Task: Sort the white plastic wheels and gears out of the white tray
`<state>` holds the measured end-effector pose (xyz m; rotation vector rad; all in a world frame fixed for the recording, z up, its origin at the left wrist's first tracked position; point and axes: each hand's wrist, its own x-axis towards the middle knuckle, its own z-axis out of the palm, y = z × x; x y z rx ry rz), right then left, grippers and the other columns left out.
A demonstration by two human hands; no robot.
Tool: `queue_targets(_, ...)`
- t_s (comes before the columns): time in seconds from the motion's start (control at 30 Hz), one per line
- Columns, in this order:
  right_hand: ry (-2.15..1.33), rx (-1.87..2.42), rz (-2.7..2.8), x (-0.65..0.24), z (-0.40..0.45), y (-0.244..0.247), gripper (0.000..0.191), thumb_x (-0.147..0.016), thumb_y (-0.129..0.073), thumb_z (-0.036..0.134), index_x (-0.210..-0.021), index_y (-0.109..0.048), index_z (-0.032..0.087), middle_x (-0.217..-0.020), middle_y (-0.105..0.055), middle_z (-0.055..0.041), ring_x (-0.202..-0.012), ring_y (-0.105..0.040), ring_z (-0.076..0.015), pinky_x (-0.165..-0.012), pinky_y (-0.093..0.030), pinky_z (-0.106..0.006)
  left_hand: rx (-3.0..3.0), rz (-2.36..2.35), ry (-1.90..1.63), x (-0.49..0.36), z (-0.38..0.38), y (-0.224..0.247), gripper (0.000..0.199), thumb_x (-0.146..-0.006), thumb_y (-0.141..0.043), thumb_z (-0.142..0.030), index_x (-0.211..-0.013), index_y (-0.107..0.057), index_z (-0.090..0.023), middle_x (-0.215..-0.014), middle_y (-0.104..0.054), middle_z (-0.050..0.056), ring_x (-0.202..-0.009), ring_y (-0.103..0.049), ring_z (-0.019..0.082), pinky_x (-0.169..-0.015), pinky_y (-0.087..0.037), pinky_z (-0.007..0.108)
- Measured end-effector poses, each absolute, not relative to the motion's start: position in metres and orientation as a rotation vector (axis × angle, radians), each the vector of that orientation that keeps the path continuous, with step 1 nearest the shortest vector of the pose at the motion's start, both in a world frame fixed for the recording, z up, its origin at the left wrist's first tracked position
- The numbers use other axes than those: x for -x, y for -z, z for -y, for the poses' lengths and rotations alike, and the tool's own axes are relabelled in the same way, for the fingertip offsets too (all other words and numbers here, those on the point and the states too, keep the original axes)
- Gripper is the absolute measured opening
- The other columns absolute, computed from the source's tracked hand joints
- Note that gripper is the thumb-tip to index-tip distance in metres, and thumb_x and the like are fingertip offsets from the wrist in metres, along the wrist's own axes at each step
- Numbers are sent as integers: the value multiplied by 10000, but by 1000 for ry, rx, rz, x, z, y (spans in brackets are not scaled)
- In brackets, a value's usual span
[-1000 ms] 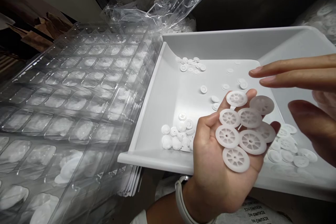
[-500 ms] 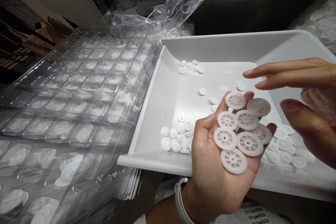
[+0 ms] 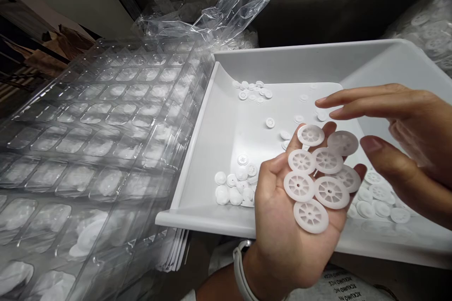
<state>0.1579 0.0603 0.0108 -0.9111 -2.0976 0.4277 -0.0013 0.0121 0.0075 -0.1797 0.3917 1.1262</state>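
My left hand (image 3: 282, 240) is turned palm up over the white tray, its fingers loosely cupped under several white plastic wheels (image 3: 311, 216). The wheels are round, with spokes and a small centre hole, and they overlap on the palm and fingers. Coming in from the right, my right hand (image 3: 406, 117) is open, fingers stretched out and thumb apart, close beside the topmost wheels. Nothing shows between its fingers. Below it a pile of larger white wheels (image 3: 381, 209) lies in the tray, partly hidden by both hands.
The white tray (image 3: 205, 223) also holds a cluster of small wheels (image 3: 235, 195) at front left and more at the back. Stacked clear blister trays (image 3: 109, 181) with white pieces in their pockets stand left. Clear plastic bags (image 3: 229, 9) lie behind; another bag (image 3: 434, 33) is at right.
My right hand has shifted slightly left, nearer the wheels on my left palm. The view has moved a little; the wheels lie as before.
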Motion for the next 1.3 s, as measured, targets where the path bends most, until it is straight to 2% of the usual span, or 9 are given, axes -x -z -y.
queue_targets(0.2, -427, 922, 2200, -162, -57, -12, 403, -988, -510, 227, -1386, -505, 289, -1409, -560, 15, -1343, -520, -211, -1109, -443, -302, 168, -391, -1130, 1, -10, -5, 361, -899, -568, -383, -1160, -741, -201, -1380, -677, 47, -1392, -526, 288, -1072, -525, 370)
queue_targets(0.37, -475, 958, 2235, -159, -55, -14, 388, -1015, -483, 271, -1402, -467, 283, -1432, -539, 30, -1339, -515, -166, -1054, -452, -198, 154, -350, -1156, 3, -10, -7, 368, -944, -487, -378, -1166, -727, -208, -1310, -719, 44, -1362, -563, 246, -1154, -447, 383)
queue_targets(0.53, -475, 991, 2256, -157, -55, -17, 371, -1023, -474, 299, -1394, -474, 286, -1417, -555, 19, -1323, -533, -189, -930, -530, -229, 163, -322, -1164, 1, -14, -8, 377, -969, -424, -374, -1147, -712, -208, -1226, -754, 58, -1274, -640, 224, -1226, -343, 426)
queue_targets(0.77, -482, 1020, 2261, -159, -54, -17, 363, -1020, -480, 339, -1382, -479, 306, -1417, -558, -2, -1335, -526, -250, -769, -580, -269, 168, -318, -1168, 1, -13, -8, 361, -974, -431, -367, -1157, -699, -210, -1196, -762, 64, -1237, -665, 222, -1254, -275, 444)
queue_targets(0.93, -525, 1030, 2275, -157, -56, -17, 394, -1021, -494, 373, -1409, -465, 309, -1418, -561, -13, -1332, -534, -267, -673, -593, -242, 158, -325, -1177, 0, -13, -8, 355, -964, -463, -357, -1165, -699, -185, -1235, -746, 81, -1303, -618, 250, -1258, -268, 456)
queue_targets(1.07, -571, 1023, 2276, -157, -55, -17, 397, -1019, -498, 371, -1409, -463, 303, -1403, -574, -19, -1267, -589, -260, -661, -602, -227, 135, -329, -1169, 1, -13, -9, 370, -956, -474, -356, -1199, -689, -179, -1278, -728, 80, -1438, -471, 275, -1266, -255, 436)
queue_targets(1.17, -587, 1040, 2279, -159, -55, -18, 440, -1009, -509, 364, -1441, -440, 315, -1430, -551, -10, -1282, -577, -260, -621, -601, -210, 136, -348, -1162, 1, -13, -10, 376, -958, -455, -362, -1192, -689, -183, -1289, -721, 76, -1477, -406, 290, -1274, -232, 450)
queue_targets(1.23, -579, 1025, 2307, -160, -57, -18, 451, -997, -522, 363, -1437, -442, 305, -1434, -542, -11, -1303, -557, -254, -684, -620, -214, 138, -357, -1163, 1, -13, -9, 378, -963, -438, -372, -1178, -692, -193, -1278, -725, 70, -1478, -404, 295, -1283, -195, 475)
queue_targets(1.3, -535, 973, 2368, -161, -59, -19, 415, -989, -535, 372, -1392, -479, 289, -1435, -531, -15, -1322, -536, -245, -863, -619, -247, 141, -367, -1159, 1, -14, -9, 375, -960, -443, -379, -1170, -695, -197, -1253, -734, 70, -1484, -394, 302, -1286, -170, 496)
